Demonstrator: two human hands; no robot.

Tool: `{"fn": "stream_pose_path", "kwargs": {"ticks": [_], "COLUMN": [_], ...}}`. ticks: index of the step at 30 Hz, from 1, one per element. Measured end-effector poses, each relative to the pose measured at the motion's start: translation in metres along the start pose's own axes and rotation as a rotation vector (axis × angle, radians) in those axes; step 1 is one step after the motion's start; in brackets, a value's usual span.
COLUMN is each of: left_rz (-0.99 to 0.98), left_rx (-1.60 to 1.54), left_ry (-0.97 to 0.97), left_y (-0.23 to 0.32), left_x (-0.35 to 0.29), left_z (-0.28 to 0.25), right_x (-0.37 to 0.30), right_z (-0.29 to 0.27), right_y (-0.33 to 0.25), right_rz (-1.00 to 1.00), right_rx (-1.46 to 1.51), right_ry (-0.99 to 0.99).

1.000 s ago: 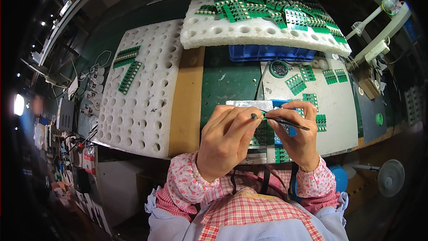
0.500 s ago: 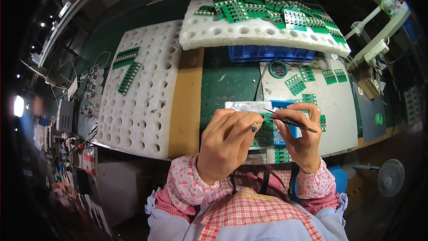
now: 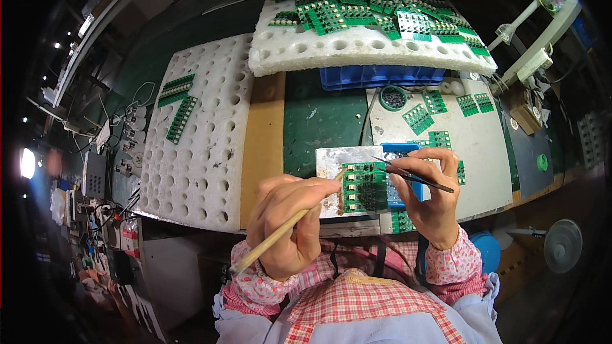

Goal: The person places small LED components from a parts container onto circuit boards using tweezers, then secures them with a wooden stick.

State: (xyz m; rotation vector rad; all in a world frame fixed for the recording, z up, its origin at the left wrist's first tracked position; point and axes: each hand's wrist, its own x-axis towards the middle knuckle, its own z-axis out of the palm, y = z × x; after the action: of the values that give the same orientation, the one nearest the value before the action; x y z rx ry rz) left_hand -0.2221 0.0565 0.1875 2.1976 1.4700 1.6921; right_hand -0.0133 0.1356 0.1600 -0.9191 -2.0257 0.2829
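My left hand [image 3: 288, 216] is closed around a slim wooden stick [image 3: 275, 237]. Its thin end points at the left edge of a green circuit board [image 3: 364, 196] with a row of pale parts and several dark ones. That board lies on a small, stained whitish plate [image 3: 328, 159]. Dark tweezers [image 3: 426, 180] are pinched in my right hand [image 3: 435, 207], their points over the board's upper right. Right beside the board, partly behind my right fingers, is a blue tray [image 3: 390, 146] of small parts. Whether either tool touches the board, I cannot tell.
A white foam slab [image 3: 376, 54] heaped with green boards rests on a blue crate [image 3: 382, 78] at the back. Another holed foam slab [image 3: 204, 121] with a few boards lies left. A round container [image 3: 393, 98] of dark bits and loose boards [image 3: 418, 119] sit at right.
My left hand has shifted left and turned, bringing the stick's thin end down toward the board and uncovering the board and plate. My right hand and the tweezers have hardly moved.
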Motion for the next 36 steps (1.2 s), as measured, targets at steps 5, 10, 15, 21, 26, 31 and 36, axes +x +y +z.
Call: {"fn": "stream_pose_path", "kwargs": {"ticks": [5,10,15,21,26,31,36], "left_rz": [-0.028,-0.054,-0.090,-0.091,-0.092,-0.096,-0.101], "left_rx": [0.013,0.005,-0.013,-0.029,-0.031,-0.023,-0.029], "left_ry": [0.034,0.048,0.072,0.077,0.076,0.070,0.071], "left_y": [-0.003,-0.009,-0.013,-0.017,-0.017,-0.017,-0.017], "left_x": [-0.011,-0.020,-0.026,-0.029,-0.028,-0.028,-0.028], "left_z": [-0.008,-0.011,-0.012,-0.014,-0.015,-0.015,-0.015], "right_x": [0.009,0.013,0.017,0.020,0.022,0.021,0.021], "right_z": [0.005,0.011,0.015,0.016,0.015,0.016,0.015], "right_y": [-0.006,-0.008,-0.011,-0.013,-0.015,-0.013,-0.013], "right_rz": [-0.098,-0.130,-0.176,-0.192,-0.184,-0.183,-0.185], "right_rx": [-0.049,-0.079,-0.101,-0.134,-0.152,-0.161,-0.164], "right_ry": [-0.065,-0.075,-0.106,-0.127,-0.130,-0.143,-0.164]}}
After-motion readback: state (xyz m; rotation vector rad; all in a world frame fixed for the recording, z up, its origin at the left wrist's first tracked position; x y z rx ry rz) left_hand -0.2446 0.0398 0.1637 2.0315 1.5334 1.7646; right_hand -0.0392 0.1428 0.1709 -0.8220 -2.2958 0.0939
